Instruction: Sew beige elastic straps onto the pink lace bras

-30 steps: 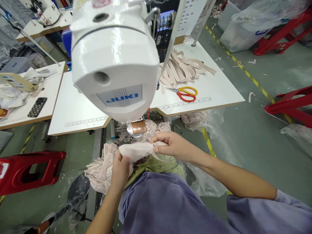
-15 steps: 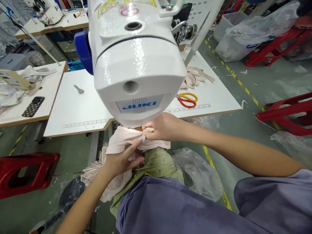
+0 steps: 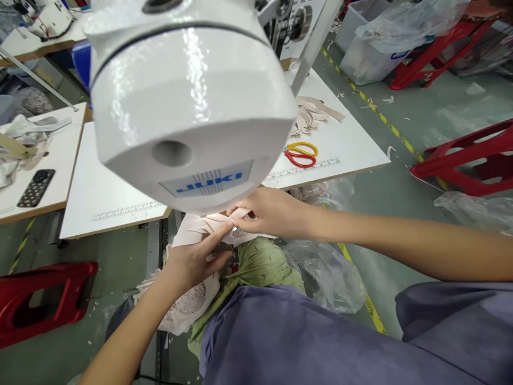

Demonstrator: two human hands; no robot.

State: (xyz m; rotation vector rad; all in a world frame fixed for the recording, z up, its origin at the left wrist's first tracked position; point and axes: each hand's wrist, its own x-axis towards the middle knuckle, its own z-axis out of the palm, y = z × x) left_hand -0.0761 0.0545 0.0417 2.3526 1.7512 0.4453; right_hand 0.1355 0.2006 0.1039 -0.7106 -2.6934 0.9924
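You've just brought the pale fabric [image 3: 190,231] close below the sewing machine [image 3: 192,101], fingers of your left hand [image 3: 190,262] and right hand [image 3: 270,212] pinching it, so the work now seems within its reach.

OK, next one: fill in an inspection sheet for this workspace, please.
Surface: white tabletop with printed rulers along its front edge.
Work items: pale pink fabric piece, seen just below the rounded white JUKI machine head; pale lace-patterned pile beside the left forearm.
Clutter: scissors with red and yellow handles; heap of beige fabric strips.
Grips: left hand and right hand both pinch the fabric piece.
Cables: thin black cord at the bottom edge, mostly hidden.
Surroundings: red plastic stools; yellow-and-black floor tape; crumpled clear plastic bag.
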